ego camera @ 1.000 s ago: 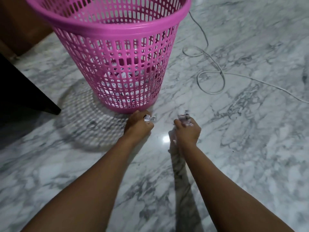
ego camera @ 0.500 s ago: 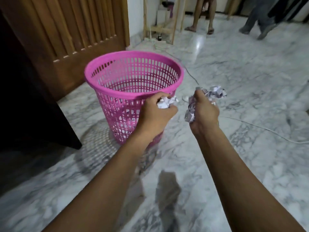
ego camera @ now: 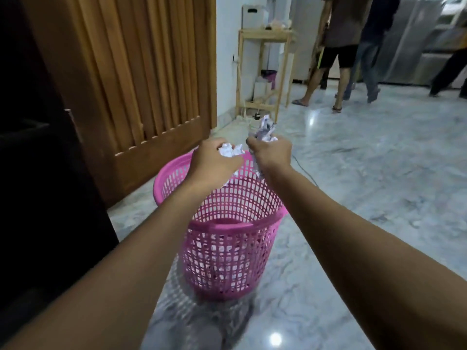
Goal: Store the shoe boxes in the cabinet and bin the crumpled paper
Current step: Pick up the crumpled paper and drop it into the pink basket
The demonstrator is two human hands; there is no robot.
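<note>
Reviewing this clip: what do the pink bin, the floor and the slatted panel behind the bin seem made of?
Pink bin: likely moulded plastic, uniform colour, smooth rim, regular lattice holes. Floor: polished marble or marble-look tile, grey veins on white, sharp light reflections. Slatted panel: apparently varnished wood, warm brown vertical slats; grain too blurred to confirm.

White crumpled wad (ego camera: 231,150), clutched in left grip (ego camera: 214,162); second wad (ego camera: 265,130), in right grip (ego camera: 271,152); pink lattice bin (ego camera: 227,248), upright, beneath both grips

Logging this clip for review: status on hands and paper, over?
Left hand grips wad; right hand grips second wad. Both over bin. Path clear.
</note>
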